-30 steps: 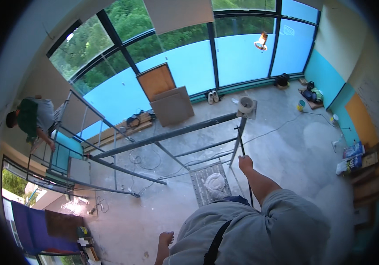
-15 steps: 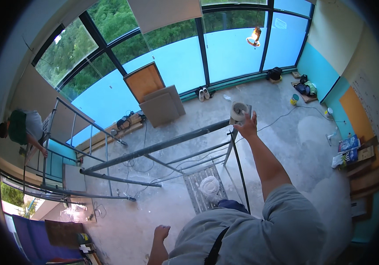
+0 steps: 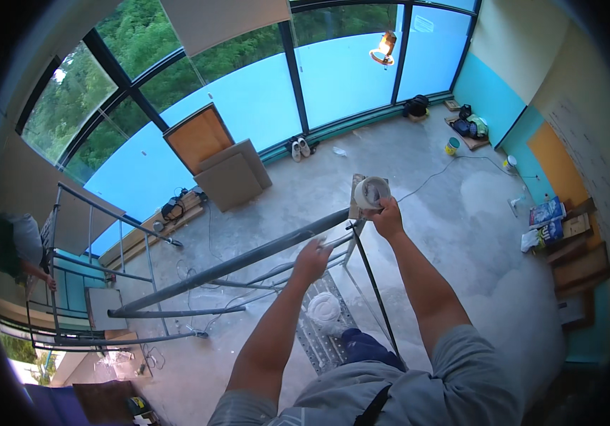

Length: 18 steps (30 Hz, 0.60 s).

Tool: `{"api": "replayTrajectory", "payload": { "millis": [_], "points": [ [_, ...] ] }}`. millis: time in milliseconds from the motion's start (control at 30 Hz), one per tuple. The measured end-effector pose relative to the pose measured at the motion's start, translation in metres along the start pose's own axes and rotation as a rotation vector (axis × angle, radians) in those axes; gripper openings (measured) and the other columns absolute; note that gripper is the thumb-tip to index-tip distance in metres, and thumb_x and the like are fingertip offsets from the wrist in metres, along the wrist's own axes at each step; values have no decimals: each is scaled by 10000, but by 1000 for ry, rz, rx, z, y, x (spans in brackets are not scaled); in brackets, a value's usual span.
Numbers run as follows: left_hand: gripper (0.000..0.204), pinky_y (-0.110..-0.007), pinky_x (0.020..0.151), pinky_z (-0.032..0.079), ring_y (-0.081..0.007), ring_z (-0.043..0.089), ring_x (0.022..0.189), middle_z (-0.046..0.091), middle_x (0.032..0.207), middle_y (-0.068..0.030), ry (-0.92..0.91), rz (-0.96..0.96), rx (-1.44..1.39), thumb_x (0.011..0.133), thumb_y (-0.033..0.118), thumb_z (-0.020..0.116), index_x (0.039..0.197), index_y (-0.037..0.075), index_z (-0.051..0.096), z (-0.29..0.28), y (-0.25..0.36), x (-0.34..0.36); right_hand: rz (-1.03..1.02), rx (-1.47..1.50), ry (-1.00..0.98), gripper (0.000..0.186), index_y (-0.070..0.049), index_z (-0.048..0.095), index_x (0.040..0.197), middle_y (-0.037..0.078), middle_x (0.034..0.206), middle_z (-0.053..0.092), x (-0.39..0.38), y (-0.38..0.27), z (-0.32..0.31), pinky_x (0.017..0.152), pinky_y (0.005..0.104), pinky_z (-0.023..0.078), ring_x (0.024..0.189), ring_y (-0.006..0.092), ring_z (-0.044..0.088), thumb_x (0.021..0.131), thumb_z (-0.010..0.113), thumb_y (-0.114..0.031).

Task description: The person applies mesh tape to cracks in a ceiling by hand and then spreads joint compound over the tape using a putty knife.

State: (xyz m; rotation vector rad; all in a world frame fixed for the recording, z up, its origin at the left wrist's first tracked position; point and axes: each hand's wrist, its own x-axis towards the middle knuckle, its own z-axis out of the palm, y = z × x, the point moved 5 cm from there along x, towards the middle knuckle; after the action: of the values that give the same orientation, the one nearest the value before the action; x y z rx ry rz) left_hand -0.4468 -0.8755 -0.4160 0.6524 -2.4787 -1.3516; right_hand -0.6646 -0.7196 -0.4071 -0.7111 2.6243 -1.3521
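Note:
My right hand [image 3: 388,218] grips the near side of a round off-white tub [image 3: 374,192], its fingers at the rim. Some whitish material shows inside the tub, which is at the upper end of a thick grey scaffold tube [image 3: 248,263]. Against the tub's left side is a small, flat, dirty-white plate [image 3: 355,197]. My left hand [image 3: 312,259] is raised over the scaffold bars, below and left of the tub; its fingers are blurred. A round white object [image 3: 324,308] sits below on a perforated metal platform [image 3: 323,351], beside my leg.
Another scaffold frame [image 3: 99,263] stands at left, with a co-worker [image 3: 17,245] at it. Boards [image 3: 232,176] lean at the windows. A lit lamp [image 3: 384,47] hangs at upper right. Cables cross the dusty floor; bags [image 3: 546,224] and wood lie along the right wall.
My left hand has risen from low beside my body to above the scaffold bars. My right hand has moved from the tub's top right to its near side. The whole view has shifted.

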Motion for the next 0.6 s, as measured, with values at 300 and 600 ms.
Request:
{"api": "replayTrajectory", "payload": {
  "millis": [300, 600],
  "points": [
    [527, -409, 811, 510, -340, 657, 940, 648, 1019, -246, 275, -431, -401, 827, 338, 708, 1107, -50, 487, 84, 11, 105, -124, 131, -28, 367, -64, 682, 1011, 142, 1118, 579, -30, 6, -12, 890, 373, 477, 1028, 293, 572, 693, 822, -182],
    [442, -339, 723, 571, -206, 648, 918, 625, 1077, -141, 156, -170, -676, 869, 157, 638, 1246, -42, 526, 13, -70, 108, -89, 92, 119, 391, -18, 612, 994, 156, 1005, 573, -14, 2, -24, 754, 421, 472, 956, 314, 558, 753, 797, -266]
  ]
}}
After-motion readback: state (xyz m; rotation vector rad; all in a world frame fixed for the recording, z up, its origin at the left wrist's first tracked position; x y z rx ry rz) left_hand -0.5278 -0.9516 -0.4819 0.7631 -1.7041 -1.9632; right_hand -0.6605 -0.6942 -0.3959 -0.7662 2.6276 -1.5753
